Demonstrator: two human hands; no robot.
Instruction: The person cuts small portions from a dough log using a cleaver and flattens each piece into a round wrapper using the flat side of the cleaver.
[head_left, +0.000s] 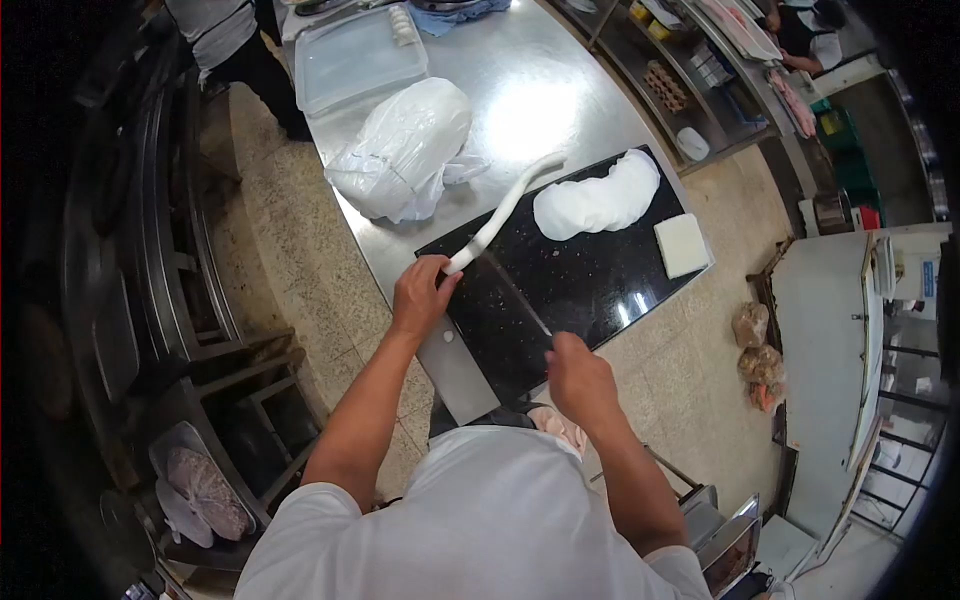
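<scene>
A long white dough rope (pixel 510 205) lies slantwise across the left part of a black board (pixel 560 290). My left hand (pixel 420 297) pinches its near end at the board's left edge. In my closed right hand (pixel 582 380) is a knife (pixel 520 298), its thin blade blurred and pointing toward the rope. I cannot tell whether the blade touches the dough. Overlapping flat white rounds (pixel 598 200) rest on the far part of the board. A square white block or stack (pixel 682 246) sits at the board's right corner.
The board lies on a steel table (pixel 540 60). Left of the rope stands a filled white plastic bag (pixel 410 150), with a translucent tray (pixel 360 60) beyond it. Shelving (pixel 680 80) runs along the far right. One person (pixel 225 40) stands at the upper left; another (pixel 805 40) is upper right.
</scene>
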